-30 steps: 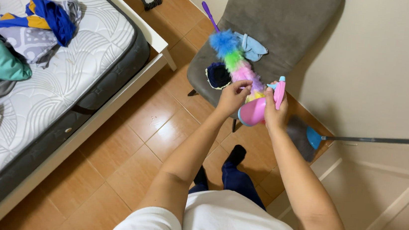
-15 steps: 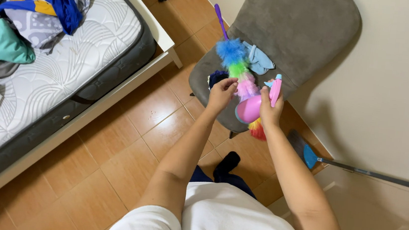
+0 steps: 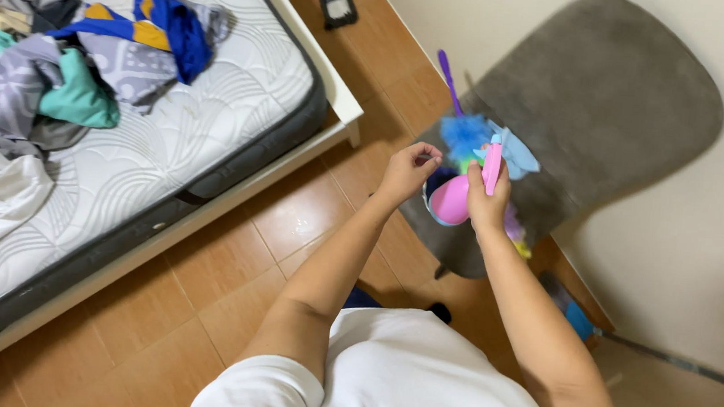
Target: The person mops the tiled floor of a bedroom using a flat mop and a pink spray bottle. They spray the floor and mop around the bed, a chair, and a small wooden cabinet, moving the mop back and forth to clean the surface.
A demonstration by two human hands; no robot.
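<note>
Duster: I see a rainbow feather duster [image 3: 467, 143] with a fluffy blue head and a thin purple handle tip poking up toward the wall; it sits over the seat of the grey chair [image 3: 600, 120].
Pink piece: my right hand [image 3: 488, 202] is closed around a slim pink piece [image 3: 492, 167] held upright, with a rounded pink part [image 3: 451, 201] just left of it (whether these belong to the duster I cannot tell).
Left hand: my left hand [image 3: 408, 171] is apart from the right, fingertips pinched together just beside the blue fluff; whether it grips anything is unclear.
Handling: I judge the duster very light, its head soft and yielding, so the fluff gives no firm hold; the stiff purple handle or the pink piece is where I would grip.
Position: duster lies between and just beyond both hands, touching the right, in front of my body.
Surroundings: bed [image 3: 210, 127] with a heap of clothes [image 3: 65, 69] lies well apart to the left, over a wooden floor [image 3: 193, 302].
</note>
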